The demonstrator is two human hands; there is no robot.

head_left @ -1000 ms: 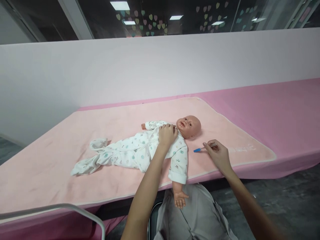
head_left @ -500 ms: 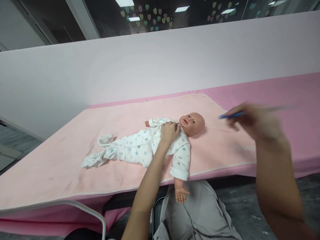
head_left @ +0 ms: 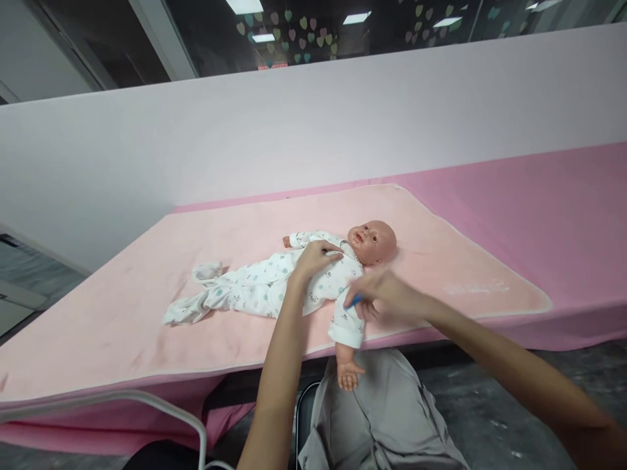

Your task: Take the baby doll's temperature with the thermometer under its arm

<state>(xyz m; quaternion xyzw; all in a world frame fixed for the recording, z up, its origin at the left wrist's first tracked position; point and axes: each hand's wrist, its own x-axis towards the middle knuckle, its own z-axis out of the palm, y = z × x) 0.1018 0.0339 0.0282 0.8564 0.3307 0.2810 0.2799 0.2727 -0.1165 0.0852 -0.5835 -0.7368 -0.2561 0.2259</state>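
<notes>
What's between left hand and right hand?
In the head view, the white patterned outfit over the chest of the doll lies between left hand and right hand, plus the blue object the right hand holds.

L hand (head_left: 314,258) & R hand (head_left: 389,295) both bare, R one blurred. L forearm (head_left: 281,365) & R forearm (head_left: 504,358) slim, smooth, bare down to the near edge. Near ctr: lt. grey trousers (head_left: 392,418), prob., tho cut off by the near edge; plain, loose, matte cloth w/ soft creases, a thin dark line down the mid., bunched folds at L side.
</notes>
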